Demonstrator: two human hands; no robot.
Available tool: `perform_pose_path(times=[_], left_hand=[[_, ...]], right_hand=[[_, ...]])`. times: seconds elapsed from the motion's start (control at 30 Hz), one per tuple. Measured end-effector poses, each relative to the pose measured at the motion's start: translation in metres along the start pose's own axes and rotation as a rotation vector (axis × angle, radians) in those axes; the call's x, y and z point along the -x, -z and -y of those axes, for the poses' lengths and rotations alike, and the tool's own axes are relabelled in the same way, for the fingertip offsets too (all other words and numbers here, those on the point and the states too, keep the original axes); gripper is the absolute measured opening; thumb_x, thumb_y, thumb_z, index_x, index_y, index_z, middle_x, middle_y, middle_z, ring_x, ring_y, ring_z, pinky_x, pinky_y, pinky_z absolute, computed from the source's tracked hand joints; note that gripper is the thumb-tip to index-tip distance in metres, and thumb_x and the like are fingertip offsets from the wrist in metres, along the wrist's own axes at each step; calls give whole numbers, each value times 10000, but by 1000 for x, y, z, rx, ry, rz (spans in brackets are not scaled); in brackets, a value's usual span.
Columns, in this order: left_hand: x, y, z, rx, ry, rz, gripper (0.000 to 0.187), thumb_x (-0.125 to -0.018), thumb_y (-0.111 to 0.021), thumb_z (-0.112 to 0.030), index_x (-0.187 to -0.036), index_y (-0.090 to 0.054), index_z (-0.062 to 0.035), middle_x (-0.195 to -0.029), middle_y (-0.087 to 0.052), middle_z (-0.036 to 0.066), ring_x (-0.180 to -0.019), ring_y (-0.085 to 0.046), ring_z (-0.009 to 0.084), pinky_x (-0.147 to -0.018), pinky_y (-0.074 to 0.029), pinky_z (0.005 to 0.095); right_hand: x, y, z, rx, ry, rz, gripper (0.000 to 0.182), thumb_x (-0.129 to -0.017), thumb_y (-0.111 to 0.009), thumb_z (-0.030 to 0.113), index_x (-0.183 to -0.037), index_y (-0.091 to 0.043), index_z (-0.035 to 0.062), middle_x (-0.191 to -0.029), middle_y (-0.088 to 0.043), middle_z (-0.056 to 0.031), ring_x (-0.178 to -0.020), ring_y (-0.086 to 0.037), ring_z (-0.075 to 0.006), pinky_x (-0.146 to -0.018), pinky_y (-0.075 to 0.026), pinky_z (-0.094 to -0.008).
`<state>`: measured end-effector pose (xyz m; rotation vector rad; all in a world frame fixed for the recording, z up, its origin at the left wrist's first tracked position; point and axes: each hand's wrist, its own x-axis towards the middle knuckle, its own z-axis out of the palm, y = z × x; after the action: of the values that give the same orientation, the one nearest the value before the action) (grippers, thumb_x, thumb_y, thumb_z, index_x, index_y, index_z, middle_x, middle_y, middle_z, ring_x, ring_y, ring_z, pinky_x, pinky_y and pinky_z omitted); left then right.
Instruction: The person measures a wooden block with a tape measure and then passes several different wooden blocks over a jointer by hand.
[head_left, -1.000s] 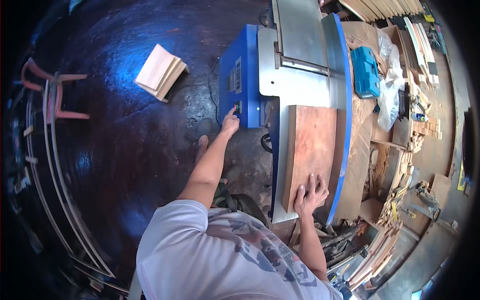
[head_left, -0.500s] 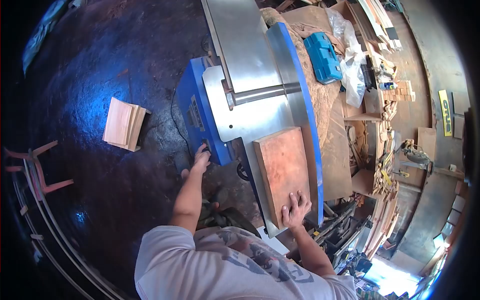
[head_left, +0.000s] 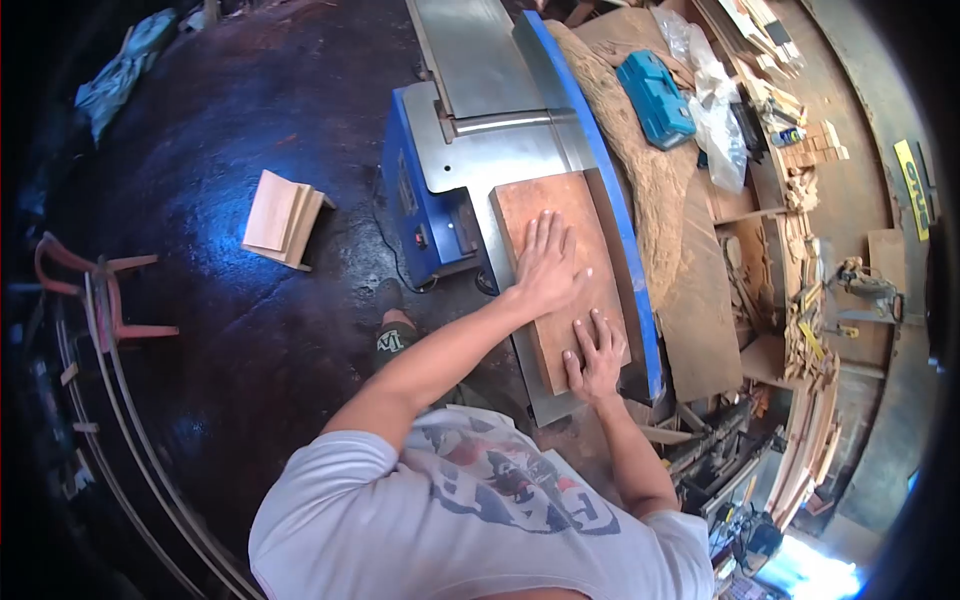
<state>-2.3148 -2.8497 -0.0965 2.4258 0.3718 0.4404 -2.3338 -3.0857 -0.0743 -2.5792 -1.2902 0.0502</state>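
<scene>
A thick reddish-brown wooden board (head_left: 572, 215) lies flat on the metal table (head_left: 450, 165) of a blue machine (head_left: 405, 205), beside its long fence (head_left: 612, 235). My left hand (head_left: 548, 268) rests palm down on the middle of the board, fingers extended and thumb out to the right. Nearer to my body, my right hand (head_left: 597, 362) lies on the board's near end with its fingers spread. Beyond the far end of the board, a narrow slot with a shiny roller-like part (head_left: 502, 122) crosses the table.
Stacked boards (head_left: 283, 220) stand on the floor at left, with a red chair (head_left: 118, 300) farther left. A cable (head_left: 385, 245) runs beside the machine. Right of the fence are brown cloth (head_left: 640, 150), a teal case (head_left: 655, 100), clear plastic (head_left: 718, 130) and wood pieces.
My left hand has left the switch area on the machine's side and now lies on the board. The board has moved forward toward the slot, with my right hand still on it.
</scene>
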Motion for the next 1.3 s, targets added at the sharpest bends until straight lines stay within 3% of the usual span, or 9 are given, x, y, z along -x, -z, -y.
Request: perform_pose_path(times=[0.1, 0.3, 0.4, 0.7, 1.3], left_hand=[[-16, -6, -1, -159, 16, 114, 903, -983, -583, -550, -1579, -387, 99, -1686, -251, 341, -1599, -158, 499, -1298, -81, 629], [-44, 9, 12, -268, 70, 178, 934, -987, -545, -602, -1606, -368, 74, -1711, -215, 324, -1613, -133, 481, -1301, -82, 622], [-62, 11, 24, -306, 96, 190, 960, -986, -510, -638, -1639, -329, 42, -1740, -173, 288, -1632, -74, 451, -1306, -19, 615], [-105, 27, 55, -379, 103, 187, 967, -986, -489, -658, -1640, -324, 35, -1732, -194, 292, -1629, -106, 449, -1308, -59, 607], [-144, 44, 82, -406, 111, 247, 979, -995, -466, -659, -1653, -285, 44, -1743, -173, 283, -1635, -72, 448, -1310, -26, 611]], right_hand=[[-13, -2, -5, 8, 51, -22, 580, -887, -682, 293, -1430, -645, 95, -1576, -476, -237, -1434, -415, -498, -1180, -319, -625], [-53, -10, -13, -67, 204, 21, 632, -899, -664, 267, -1450, -578, -32, -1582, -482, -250, -1499, -379, -497, -1246, -257, -639], [-75, -11, -11, -95, 222, 13, 616, -915, -649, 252, -1442, -573, -58, -1584, -482, -258, -1497, -385, -500, -1243, -271, -629], [-135, -12, 0, -38, 259, 29, 490, -961, -610, 241, -1432, -663, 116, -1598, -492, -197, -1501, -380, -488, -1235, -280, -637], [-185, -21, 2, -80, 294, -33, 419, -967, -622, 201, -1362, -704, 86, -1564, -543, -178, -1470, -419, -471, -1190, -313, -627]])
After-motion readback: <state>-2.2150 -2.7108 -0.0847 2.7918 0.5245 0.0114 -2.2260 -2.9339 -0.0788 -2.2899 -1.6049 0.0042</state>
